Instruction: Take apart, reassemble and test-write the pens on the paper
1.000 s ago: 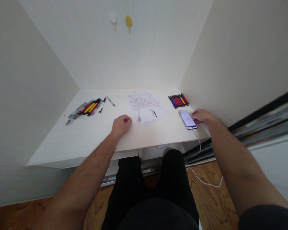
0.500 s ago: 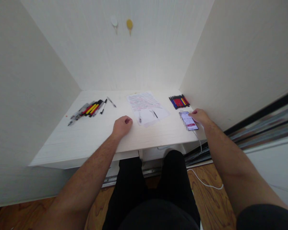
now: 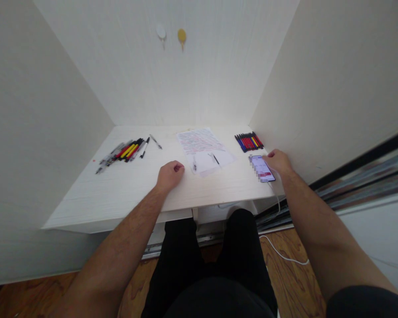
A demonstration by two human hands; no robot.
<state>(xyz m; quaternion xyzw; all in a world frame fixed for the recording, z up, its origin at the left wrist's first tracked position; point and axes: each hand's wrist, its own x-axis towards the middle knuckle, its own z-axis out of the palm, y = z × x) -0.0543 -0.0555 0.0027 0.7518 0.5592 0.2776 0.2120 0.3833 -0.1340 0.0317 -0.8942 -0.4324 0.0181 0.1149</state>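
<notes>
My left hand [image 3: 171,175] rests on the white desk as a loose fist, with nothing showing in it. To its right lies a sheet of paper [image 3: 202,143] covered in coloured strokes on its upper part. A clear pen [image 3: 195,164] and a short black pen piece [image 3: 216,159] are on the sheet's lower part. My right hand [image 3: 278,161], fingers curled together, is at the right edge of a phone [image 3: 262,167], its fingertips by the upper corner. The phone lies flat with its screen lit; my hand is not wrapped around it.
A loose pile of pens and markers [image 3: 126,152] covers the desk's left side, with a white-and-black pen [image 3: 145,148] and a clear pen [image 3: 155,141] beside it. Red, blue and yellow pens [image 3: 249,141] lie in a row behind the phone. A white cable [image 3: 278,203] hangs over the edge.
My right fingertips have drawn back from over the phone's screen to its right edge. My left hand stays in place. The view has shifted slightly.
</notes>
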